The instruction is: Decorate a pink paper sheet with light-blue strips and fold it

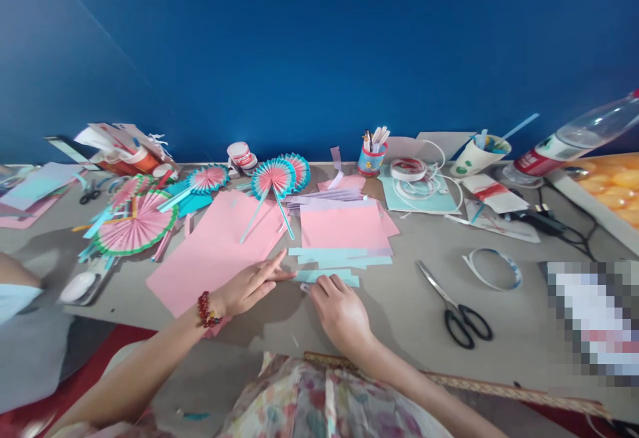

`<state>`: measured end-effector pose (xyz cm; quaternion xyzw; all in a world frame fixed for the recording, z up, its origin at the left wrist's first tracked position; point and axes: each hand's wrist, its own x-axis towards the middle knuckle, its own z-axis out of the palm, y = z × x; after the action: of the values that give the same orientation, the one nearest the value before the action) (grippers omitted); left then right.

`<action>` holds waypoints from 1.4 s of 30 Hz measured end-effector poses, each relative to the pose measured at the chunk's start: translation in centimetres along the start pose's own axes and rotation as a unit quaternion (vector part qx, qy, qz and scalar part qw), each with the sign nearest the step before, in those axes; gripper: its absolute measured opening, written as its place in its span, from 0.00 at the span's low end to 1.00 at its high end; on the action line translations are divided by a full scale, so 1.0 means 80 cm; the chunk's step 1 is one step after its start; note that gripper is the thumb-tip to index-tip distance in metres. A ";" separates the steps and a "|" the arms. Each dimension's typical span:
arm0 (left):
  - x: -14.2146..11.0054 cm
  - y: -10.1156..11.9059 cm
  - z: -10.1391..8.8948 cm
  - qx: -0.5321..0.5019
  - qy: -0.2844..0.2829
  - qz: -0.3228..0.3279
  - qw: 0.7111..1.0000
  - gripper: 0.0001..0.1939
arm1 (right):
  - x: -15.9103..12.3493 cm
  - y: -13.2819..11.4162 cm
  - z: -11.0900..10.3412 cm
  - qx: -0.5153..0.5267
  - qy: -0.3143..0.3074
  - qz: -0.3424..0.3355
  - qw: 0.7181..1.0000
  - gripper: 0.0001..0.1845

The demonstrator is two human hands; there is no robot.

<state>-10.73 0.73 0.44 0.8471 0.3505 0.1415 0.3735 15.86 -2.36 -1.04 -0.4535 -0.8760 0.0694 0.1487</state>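
My left hand (248,286), with a beaded bracelet at the wrist, reaches over the edge of a large pink sheet (214,251). Its fingers are spread, and a fingertip is at the left end of a light blue paper strip (327,276). Curled fingers on my right hand (341,310) press down at that strip's lower edge. A small whitish piece (305,287) pokes out by its fingertips; its kind I cannot make out. More light blue strips (344,258) lie just beyond, below a stack of pink paper (344,225).
Black-handled scissors (456,308) and a tape ring (494,269) lie to the right. Folded paper fans (273,180) are at the back, with a pen cup (372,158), a coiled white cable (424,188) and a tilted bottle (574,142). Another person's sleeve (20,295) shows at left.
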 end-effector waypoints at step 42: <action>0.083 0.042 0.039 0.164 0.099 0.007 0.982 0.02 | -0.109 0.119 -0.060 0.176 0.143 0.042 0.973 0.07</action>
<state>-2.79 2.10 0.62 0.8810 0.3984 0.1677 0.1924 29.55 -4.04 -0.66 -0.4621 -0.7997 0.1634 0.3466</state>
